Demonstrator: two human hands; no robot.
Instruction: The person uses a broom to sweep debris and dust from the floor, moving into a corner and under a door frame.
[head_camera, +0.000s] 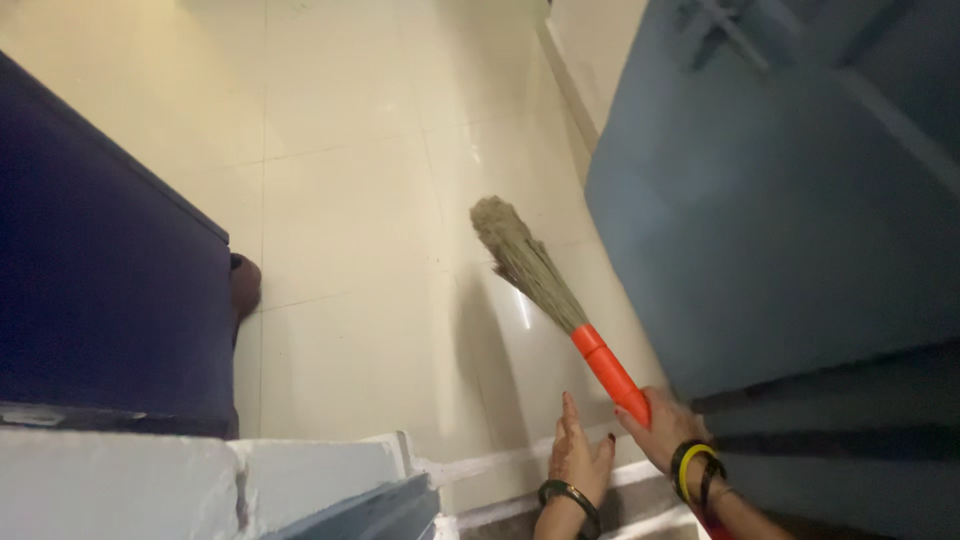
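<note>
A grass broom (525, 262) with an orange handle (608, 370) points away from me over the cream tiled floor (350, 200), its bristle tip raised near the middle of the view. My right hand (665, 425), with yellow and dark bangles on the wrist, grips the lower end of the orange handle. My left hand (578, 455), wearing a dark bangle, is held flat with fingers together beside the handle, holding nothing.
A blue-grey door (780, 200) stands open on the right, close to the broom. A dark blue piece of furniture (100, 280) fills the left. A white ledge (200, 480) and a threshold strip (500, 470) lie at the bottom.
</note>
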